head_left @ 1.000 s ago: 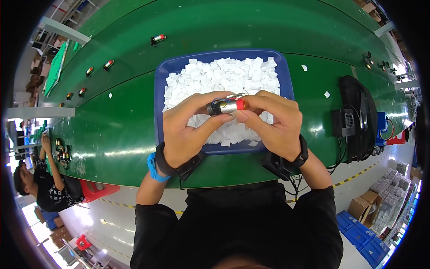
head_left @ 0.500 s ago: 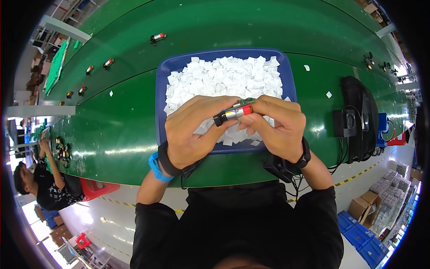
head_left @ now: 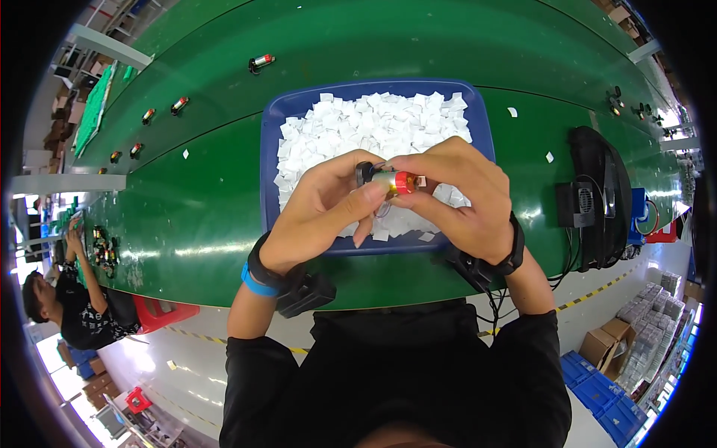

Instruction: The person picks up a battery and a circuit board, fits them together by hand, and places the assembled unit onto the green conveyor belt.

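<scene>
Both hands hold a small silver cylinder (head_left: 388,181) with a red end, a black cap and thin wires, above a tub of white pieces. My left hand (head_left: 321,205) grips it near the black cap, its thumb lying along the silver side. At the red end, my right hand (head_left: 467,198) pinches with thumb and forefinger. A small pale bit (head_left: 422,181) shows by the right fingers; what it is I cannot make out. The blue tub (head_left: 482,123) sits under my hands, heaped with small white square pieces (head_left: 373,123).
Similar cylinders (head_left: 261,61) lie spaced along the far green strip. A black case (head_left: 594,198) and a black box-like device (head_left: 573,205) with cables stand at right. Loose white squares (head_left: 550,157) dot the green table (head_left: 202,209). Another person (head_left: 82,302) works at far left.
The cylinder has been turned in my fingers, and the green circuit board on it has gone from sight. My left thumb has moved onto its silver side. The far cylinders have shifted slightly left.
</scene>
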Demonstrator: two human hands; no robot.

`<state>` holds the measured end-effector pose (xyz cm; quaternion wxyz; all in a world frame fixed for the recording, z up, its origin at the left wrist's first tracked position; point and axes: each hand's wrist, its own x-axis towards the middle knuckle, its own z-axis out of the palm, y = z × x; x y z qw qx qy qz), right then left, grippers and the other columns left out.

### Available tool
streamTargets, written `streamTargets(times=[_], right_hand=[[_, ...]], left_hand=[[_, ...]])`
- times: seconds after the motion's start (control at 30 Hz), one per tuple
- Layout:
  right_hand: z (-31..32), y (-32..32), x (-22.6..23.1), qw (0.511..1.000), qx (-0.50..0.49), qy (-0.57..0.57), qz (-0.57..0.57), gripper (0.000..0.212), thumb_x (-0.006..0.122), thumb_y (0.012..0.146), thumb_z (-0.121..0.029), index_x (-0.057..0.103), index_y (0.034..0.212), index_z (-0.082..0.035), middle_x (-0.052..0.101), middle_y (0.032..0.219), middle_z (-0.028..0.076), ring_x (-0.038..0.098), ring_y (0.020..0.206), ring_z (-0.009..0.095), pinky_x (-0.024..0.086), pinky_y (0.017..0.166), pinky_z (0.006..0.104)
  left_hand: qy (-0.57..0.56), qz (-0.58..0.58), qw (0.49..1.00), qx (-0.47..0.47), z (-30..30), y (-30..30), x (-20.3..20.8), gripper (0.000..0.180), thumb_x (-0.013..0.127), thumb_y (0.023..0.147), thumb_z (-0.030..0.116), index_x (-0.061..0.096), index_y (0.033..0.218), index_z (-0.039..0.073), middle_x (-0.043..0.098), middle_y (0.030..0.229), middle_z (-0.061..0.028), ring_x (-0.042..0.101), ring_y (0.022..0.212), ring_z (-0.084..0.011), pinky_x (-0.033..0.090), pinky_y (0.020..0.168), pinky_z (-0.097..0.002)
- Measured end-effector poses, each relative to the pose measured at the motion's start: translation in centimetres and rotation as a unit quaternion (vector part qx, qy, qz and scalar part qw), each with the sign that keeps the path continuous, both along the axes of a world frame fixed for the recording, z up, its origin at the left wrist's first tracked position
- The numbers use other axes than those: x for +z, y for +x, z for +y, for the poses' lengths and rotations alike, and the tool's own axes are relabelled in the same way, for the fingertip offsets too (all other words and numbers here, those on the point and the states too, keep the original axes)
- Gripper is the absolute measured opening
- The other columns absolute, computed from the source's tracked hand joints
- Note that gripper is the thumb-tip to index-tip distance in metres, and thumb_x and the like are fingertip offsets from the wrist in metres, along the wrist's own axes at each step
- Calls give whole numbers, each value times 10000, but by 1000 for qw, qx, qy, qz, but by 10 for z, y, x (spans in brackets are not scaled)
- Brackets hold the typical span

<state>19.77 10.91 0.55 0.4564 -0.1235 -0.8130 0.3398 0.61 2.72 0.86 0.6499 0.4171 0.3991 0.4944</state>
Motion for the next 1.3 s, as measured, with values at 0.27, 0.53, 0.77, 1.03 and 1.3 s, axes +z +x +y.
streamTargets(times=[0.27,0.53,0.77,1.03,1.3], right_hand=[[2,5,-2,1000,-15,18,-5,369,824,696,5,716,1049,-14,659,859,79,611,707,144,476,583,243],[-1,3,-4,1000,5,-5,-15,371,831,685,-4,729,1041,-24,672,856,77,634,684,151,489,572,242],[-2,3,-10,1000,1,13,-13,369,833,690,-16,726,1043,-23,687,853,79,647,692,155,501,574,247],[-3,-1,-4,996,-8,-75,-41,412,790,741,15,679,1137,-20,677,918,87,646,693,124,510,606,237],[-3,0,-7,993,-9,-112,-37,353,719,807,55,657,1146,-23,656,928,71,640,697,92,502,616,222]], left_hand=[[-30,-10,999,-20,1,1,1,281,605,984,217,593,1134,-21,596,866,-38,507,557,-65,389,526,-201],[-46,2,999,-21,1,-2,3,280,663,951,233,634,1063,-22,624,867,-41,510,558,-68,396,533,-209],[-24,2,1000,7,-1,1,0,276,687,935,239,652,1029,-18,621,839,-26,509,562,-67,393,531,-209],[-37,129,990,35,12,-15,16,257,719,904,241,671,1026,19,613,796,0,480,556,-36,359,464,-202],[-22,466,849,248,103,-189,-12,469,701,851,511,708,997,65,639,884,-2,501,712,-84,434,562,-259]])
